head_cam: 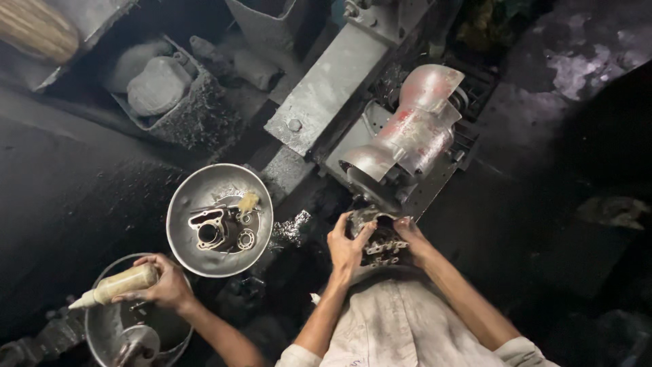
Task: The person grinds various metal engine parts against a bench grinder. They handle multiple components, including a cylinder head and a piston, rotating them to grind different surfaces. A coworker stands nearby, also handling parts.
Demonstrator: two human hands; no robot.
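Grimy workshop floor; metal part (380, 241) clasped between both hands' grip.

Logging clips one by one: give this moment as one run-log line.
left hand: grips dark finned metal casting | right hand: grips same casting | ahead: shrouded grinder

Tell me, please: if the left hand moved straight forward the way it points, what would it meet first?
Probably the grinding wheel under its metal guard: the left hand, gripping the metal casting, points up toward it. Depth is unclear.
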